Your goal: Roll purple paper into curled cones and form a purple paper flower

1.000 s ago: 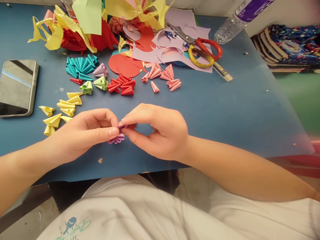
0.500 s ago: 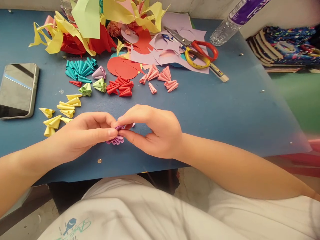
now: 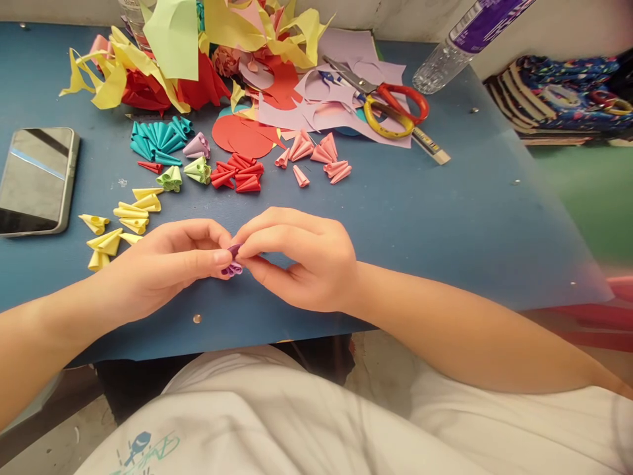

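Between my two hands is a small purple paper flower [image 3: 232, 269] made of rolled cones, partly hidden by fingers. My left hand [image 3: 180, 264] pinches it between thumb and fingers. From the other side, the fingertips of my right hand [image 3: 301, 260] close on its upper edge. Yellow paper cones [image 3: 133, 210] lie just beyond my left hand. Farther back are red cones [image 3: 240, 173], pale green cones [image 3: 198, 170], teal cones [image 3: 158, 138], a lilac cone cluster [image 3: 197, 146] and pink cones [image 3: 324, 148].
A phone [image 3: 37, 181] lies at the left. Crumpled paper scraps [image 3: 173, 53], red paper circles [image 3: 242, 135] and lilac offcuts [image 3: 297, 112] cover the back. Scissors [image 3: 390, 109] rest by a ruler-like strip [image 3: 430, 145]. A plastic bottle [image 3: 442, 66] stands at the back right.
My right fingers have shifted slightly on the purple paper flower, which now appears turned, with less of its lower edge showing. My left hand keeps its pinch.
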Tool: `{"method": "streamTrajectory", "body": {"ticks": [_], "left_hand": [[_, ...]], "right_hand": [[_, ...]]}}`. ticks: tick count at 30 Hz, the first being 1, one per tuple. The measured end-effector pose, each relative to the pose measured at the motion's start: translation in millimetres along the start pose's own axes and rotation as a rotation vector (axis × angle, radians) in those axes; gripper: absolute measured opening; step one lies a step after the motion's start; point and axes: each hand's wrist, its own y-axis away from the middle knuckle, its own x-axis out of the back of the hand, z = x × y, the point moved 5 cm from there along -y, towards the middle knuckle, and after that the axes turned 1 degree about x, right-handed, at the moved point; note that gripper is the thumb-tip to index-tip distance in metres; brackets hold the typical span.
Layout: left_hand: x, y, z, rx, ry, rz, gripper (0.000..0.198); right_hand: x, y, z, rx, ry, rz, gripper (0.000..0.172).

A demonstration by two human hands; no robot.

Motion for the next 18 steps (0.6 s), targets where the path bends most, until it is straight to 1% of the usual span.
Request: {"method": "streamTrajectory", "body": {"ticks": [2, 4, 6, 8, 11, 14, 18], "left_hand": [[-1.7, 0, 1, -0.005, -0.017, 0.0, 0.024], [-4.3, 1, 4, 0.001, -0.037, 0.037, 0.026], [-7.1, 3, 6, 0.006, -0.057, 0.091, 0.028], [-10.3, 5, 8, 0.002, -0.078, 0.116, 0.027], [-14.4, 7, 8, -0.009, -0.091, 0.078, 0.02], [-14.4, 6, 6, -0.019, -0.068, 0.05, 0.017], [-12.1, 3, 3, -0.023, -0.068, 0.043, 0.025]], "right_hand": [[0, -1, -1, 0.013, 0.008, -0.025, 0.016], [0, -1, -2, 0.019, 0.022, -0.036, 0.017], [-1, 0, -1, 0.015, 0.022, -0.039, 0.015], [-2, 1, 1, 0.017, 0.011, -0.042, 0.012], [-4, 1, 1, 0.055, -0.003, -0.057, 0.015], [-6, 2, -2, 0.085, -0.002, -0.062, 0.017], [-5, 3, -3, 0.017, 0.076, -0.013, 0.016]]}}
